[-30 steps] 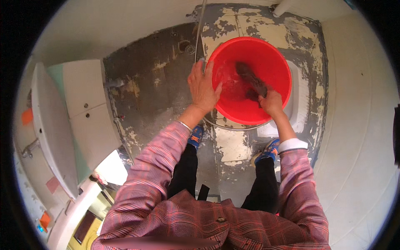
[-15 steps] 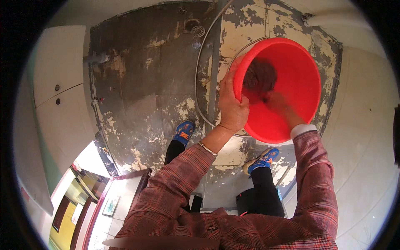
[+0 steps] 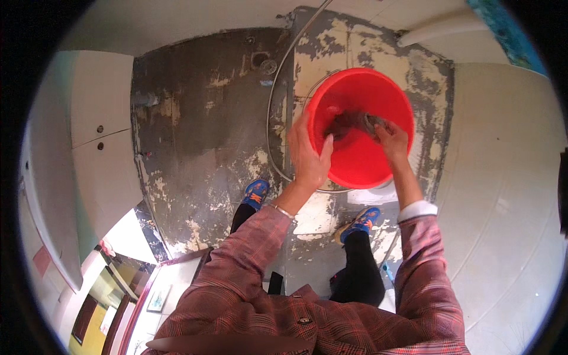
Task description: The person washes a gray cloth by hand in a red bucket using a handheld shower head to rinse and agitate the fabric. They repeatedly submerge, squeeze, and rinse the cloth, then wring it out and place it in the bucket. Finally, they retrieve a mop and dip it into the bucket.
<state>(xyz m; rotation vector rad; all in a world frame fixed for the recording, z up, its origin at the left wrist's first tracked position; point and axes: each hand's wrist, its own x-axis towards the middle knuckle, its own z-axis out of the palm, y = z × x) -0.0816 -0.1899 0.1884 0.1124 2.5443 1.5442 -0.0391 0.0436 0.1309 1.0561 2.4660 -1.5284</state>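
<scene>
Red plastic bucket (image 3: 361, 127) held up off the floor (image 3: 207, 142), above the person's blue shoes (image 3: 255, 193). It is tipped so its mouth faces the camera. All places below are taken from the bucket.

Left hand (image 3: 309, 155): on the bucket's near-left rim, thumb hooked inside, fingers wrapped outside. The grip is closed on the rim and seems to carry the bucket.

Right hand (image 3: 391, 141): reaches over the near-right rim into the bucket, fingers closed on a dark cloth (image 3: 355, 122) lying against the inner bottom wall. How firm the pinch is cannot be told.

Handling, as judged:
- Bucket: thin moulded plastic, stiff at the rolled rim, flexing in the wall. Light if empty; no water level visible. The rim is the sound place to hold. A wire bail (image 3: 322, 83) shows past the far-left rim and would serve for carrying.
- Cloth: soft and limp, looks damp and likely heavier for it. Bunch it in the whole palm rather than by the fingertips.
- Smooth wet plastic may be slippery.

Beside the bucket, left: a thin hose (image 3: 273, 112) curves across the patchy grey floor.
</scene>
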